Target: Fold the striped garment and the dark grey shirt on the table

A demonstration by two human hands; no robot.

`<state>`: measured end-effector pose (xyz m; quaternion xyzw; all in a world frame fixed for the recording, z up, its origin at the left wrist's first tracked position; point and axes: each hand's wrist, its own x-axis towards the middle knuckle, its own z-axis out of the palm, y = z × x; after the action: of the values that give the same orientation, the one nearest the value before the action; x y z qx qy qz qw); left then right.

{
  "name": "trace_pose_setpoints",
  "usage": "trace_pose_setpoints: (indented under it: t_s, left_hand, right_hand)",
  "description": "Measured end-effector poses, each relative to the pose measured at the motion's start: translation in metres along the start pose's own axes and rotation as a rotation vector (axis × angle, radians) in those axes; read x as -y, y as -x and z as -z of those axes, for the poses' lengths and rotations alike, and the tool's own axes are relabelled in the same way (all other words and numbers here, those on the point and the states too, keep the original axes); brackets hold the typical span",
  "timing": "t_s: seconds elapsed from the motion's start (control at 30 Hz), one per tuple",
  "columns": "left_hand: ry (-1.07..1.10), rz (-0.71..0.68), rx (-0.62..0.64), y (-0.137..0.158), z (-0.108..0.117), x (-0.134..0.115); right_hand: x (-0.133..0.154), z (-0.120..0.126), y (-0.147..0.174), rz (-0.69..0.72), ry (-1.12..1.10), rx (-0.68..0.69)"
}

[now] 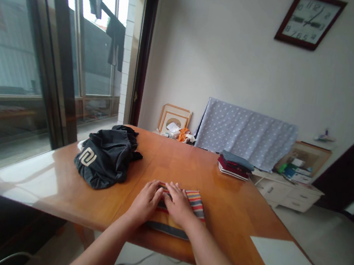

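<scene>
A striped garment (198, 205) in red, orange, grey and yellow lies folded into a flat rectangle at the near edge of the table. My left hand (146, 200) rests on its left part, fingers stretched forward. Close beside it, my right hand (177, 204) lies flat on the middle of the cloth. Both palms face down and neither hand grips the fabric. Part of the garment is hidden under my hands and forearms.
A crumpled black garment (105, 158) lies on the wooden table (173, 158) at the left. Folded clothes (234, 165) form a stack at the back right. A white sheet (287, 260) lies near the right corner. Behind stands something draped with a dotted grey cloth (245, 133).
</scene>
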<state>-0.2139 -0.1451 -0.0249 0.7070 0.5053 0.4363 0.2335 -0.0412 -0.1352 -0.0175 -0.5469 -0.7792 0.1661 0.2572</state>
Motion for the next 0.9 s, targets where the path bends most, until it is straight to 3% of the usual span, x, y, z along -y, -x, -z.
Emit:
trace_pose_setpoints:
  t_s: [0.13,0.2,0.3,0.37,0.47,0.63,0.77,0.9]
  left_hand:
    - [0.041,0.144,-0.031,-0.006,-0.008,0.011]
    - [0.045,0.242,-0.066,-0.009,-0.007,0.013]
    - [0.038,0.341,-0.082,-0.017,-0.008,0.011]
    - [0.042,0.371,-0.075,-0.023,-0.011,0.008]
    - [0.086,0.396,-0.064,-0.030,-0.018,0.005]
    - [0.077,0.418,-0.059,-0.037,-0.023,0.009]
    - [0.005,0.412,-0.054,-0.041,-0.024,0.016]
    - [-0.049,0.384,-0.037,-0.043,-0.024,0.021]
  right_hand:
    - [-0.035,0.033,0.010,-0.139,-0.129,-0.443]
    - [-0.059,0.049,0.019,-0.292,-0.111,-0.536]
    - [-0.085,0.059,0.033,-0.473,-0.095,-0.480]
    - [-0.089,0.057,0.039,-0.515,-0.202,-0.392]
    - [-0.082,0.051,0.039,-0.491,-0.518,-0.286]
    - [-0.072,0.048,0.034,-0.445,-0.940,-0.255]
    - [-0.080,0.036,0.035,-0.511,-0.878,-0.313]
    - [-0.086,0.030,0.035,-0.458,-0.790,-0.361]
